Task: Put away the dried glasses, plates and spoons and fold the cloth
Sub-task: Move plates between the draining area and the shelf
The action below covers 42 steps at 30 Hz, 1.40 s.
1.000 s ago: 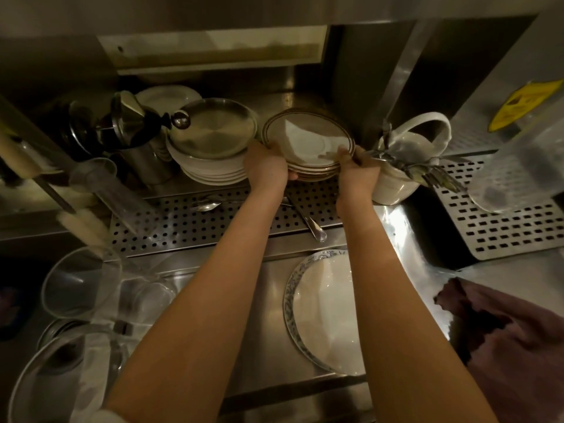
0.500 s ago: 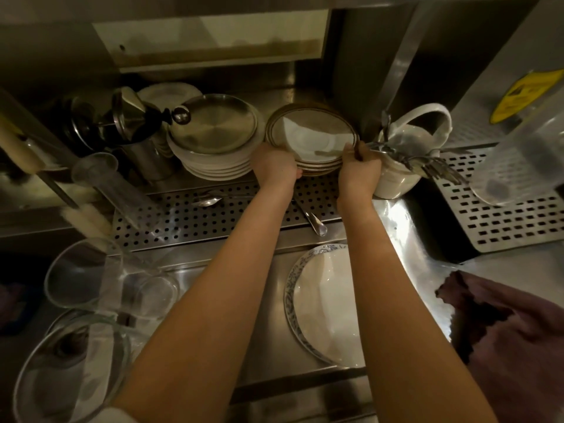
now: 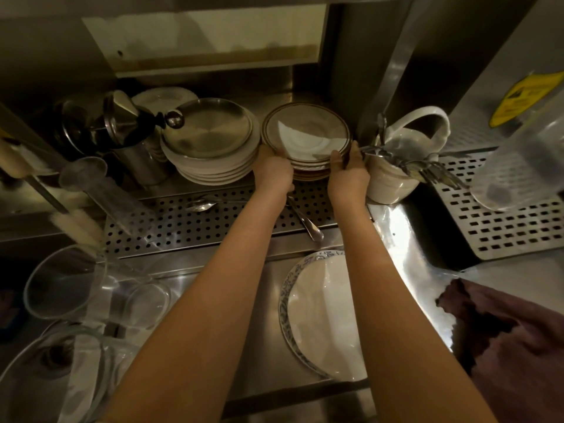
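Note:
Both hands grip a small stack of brown-rimmed saucers (image 3: 306, 134) at the back of the steel counter. My left hand (image 3: 274, 172) holds the stack's left edge and my right hand (image 3: 348, 172) its right edge. A blue-patterned white plate (image 3: 323, 312) lies near me between my forearms. Two spoons rest on the perforated drain tray (image 3: 171, 227): one spoon (image 3: 203, 205) to the left, the other spoon (image 3: 306, 222) under my left wrist. A dark maroon cloth (image 3: 506, 340) lies crumpled at the right. Clear glass vessels (image 3: 64, 285) stand at the lower left.
A stack of white plates topped by a steel plate (image 3: 210, 138) stands left of the saucers. A white jug (image 3: 403, 160) full of cutlery sits just right of my right hand. A steel pot (image 3: 122, 126) is at the back left, and a clear plastic container (image 3: 525, 157) at the right.
Both hands have pushed the saucer stack a little farther back and lower beside the plate stack. Nothing else has moved.

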Each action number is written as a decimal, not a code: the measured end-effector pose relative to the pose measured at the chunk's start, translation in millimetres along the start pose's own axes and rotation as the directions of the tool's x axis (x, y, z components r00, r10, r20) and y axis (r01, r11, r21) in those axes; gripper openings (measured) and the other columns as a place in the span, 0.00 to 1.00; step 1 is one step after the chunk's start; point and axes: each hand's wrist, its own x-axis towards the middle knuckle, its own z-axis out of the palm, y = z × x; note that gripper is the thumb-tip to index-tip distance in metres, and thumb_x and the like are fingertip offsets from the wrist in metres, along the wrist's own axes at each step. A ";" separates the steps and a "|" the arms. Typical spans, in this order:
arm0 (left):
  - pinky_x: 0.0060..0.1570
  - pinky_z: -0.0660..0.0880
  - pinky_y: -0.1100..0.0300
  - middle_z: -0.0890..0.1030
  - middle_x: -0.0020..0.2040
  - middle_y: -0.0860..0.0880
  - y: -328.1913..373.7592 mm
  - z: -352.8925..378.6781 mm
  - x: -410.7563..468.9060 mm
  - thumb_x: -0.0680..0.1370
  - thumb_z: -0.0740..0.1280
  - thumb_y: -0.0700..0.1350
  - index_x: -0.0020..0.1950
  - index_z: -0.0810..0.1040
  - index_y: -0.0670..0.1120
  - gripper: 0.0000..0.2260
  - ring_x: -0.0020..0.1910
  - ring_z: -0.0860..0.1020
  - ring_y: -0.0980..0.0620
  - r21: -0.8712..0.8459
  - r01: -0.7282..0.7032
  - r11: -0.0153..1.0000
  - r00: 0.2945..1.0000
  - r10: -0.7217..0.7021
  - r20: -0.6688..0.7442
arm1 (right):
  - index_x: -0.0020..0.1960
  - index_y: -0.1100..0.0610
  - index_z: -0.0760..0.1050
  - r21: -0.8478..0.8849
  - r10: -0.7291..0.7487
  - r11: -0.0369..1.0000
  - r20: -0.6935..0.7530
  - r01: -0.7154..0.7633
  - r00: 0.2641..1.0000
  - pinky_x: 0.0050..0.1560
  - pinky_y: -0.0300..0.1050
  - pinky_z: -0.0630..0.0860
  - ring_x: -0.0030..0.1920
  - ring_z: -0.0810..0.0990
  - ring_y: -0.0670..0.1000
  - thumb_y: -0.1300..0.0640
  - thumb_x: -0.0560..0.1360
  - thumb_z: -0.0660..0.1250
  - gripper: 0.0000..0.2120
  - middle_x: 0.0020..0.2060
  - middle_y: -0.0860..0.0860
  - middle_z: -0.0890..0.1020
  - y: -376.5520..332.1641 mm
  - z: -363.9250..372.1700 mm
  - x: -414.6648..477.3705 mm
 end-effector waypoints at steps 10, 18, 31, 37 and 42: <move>0.30 0.70 0.60 0.77 0.52 0.43 -4.7 5.0 15.3 0.79 0.55 0.37 0.62 0.69 0.44 0.13 0.38 0.74 0.52 0.283 -0.130 0.950 0.990 0.139 -0.011 | 0.64 0.66 0.70 -0.093 -0.092 0.992 -0.095 0.083 0.991 0.66 0.46 0.67 0.64 0.71 0.58 0.56 0.79 0.59 0.18 0.62 0.61 0.75 -0.5 4.7 1.8; 0.15 0.65 0.68 0.79 0.58 0.43 -2.7 7.8 10.9 0.81 0.51 0.52 0.70 0.59 0.45 0.19 0.32 0.77 0.51 0.383 -0.080 0.920 0.995 0.096 -0.021 | 0.66 0.64 0.68 -0.238 -0.127 0.964 -0.034 0.115 0.991 0.68 0.45 0.63 0.66 0.68 0.57 0.56 0.80 0.56 0.18 0.65 0.61 0.71 -0.9 0.9 1.8; 0.26 0.63 0.64 0.75 0.32 0.47 -4.5 -17.5 -22.7 0.81 0.52 0.45 0.56 0.68 0.45 0.08 0.25 0.67 0.52 0.362 -0.096 0.927 0.989 0.046 0.143 | 0.58 0.62 0.75 -0.092 -0.039 0.995 0.060 0.045 0.997 0.58 0.47 0.69 0.56 0.74 0.57 0.67 0.74 0.55 0.16 0.56 0.60 0.77 -14.5 -15.5 -33.4; 0.27 0.63 0.63 0.74 0.31 0.47 7.5 -28.9 -50.9 0.80 0.54 0.41 0.37 0.66 0.45 0.11 0.25 0.67 0.51 0.407 -0.059 0.912 0.983 -0.017 0.180 | 0.59 0.59 0.76 -0.085 0.006 0.996 0.141 0.007 0.990 0.52 0.38 0.69 0.58 0.76 0.52 0.64 0.76 0.57 0.15 0.57 0.54 0.79 -31.7 -28.5 -54.8; 0.27 0.64 0.63 0.76 0.31 0.46 22.9 -44.9 -84.4 0.79 0.56 0.41 0.44 0.70 0.43 0.06 0.25 0.69 0.51 0.415 -0.107 0.903 0.978 0.021 0.206 | 0.55 0.58 0.78 -0.088 -0.038 0.995 0.196 0.056 0.980 0.50 0.41 0.75 0.52 0.79 0.52 0.65 0.75 0.59 0.13 0.54 0.55 0.80 -56.9 -41.9 -70.7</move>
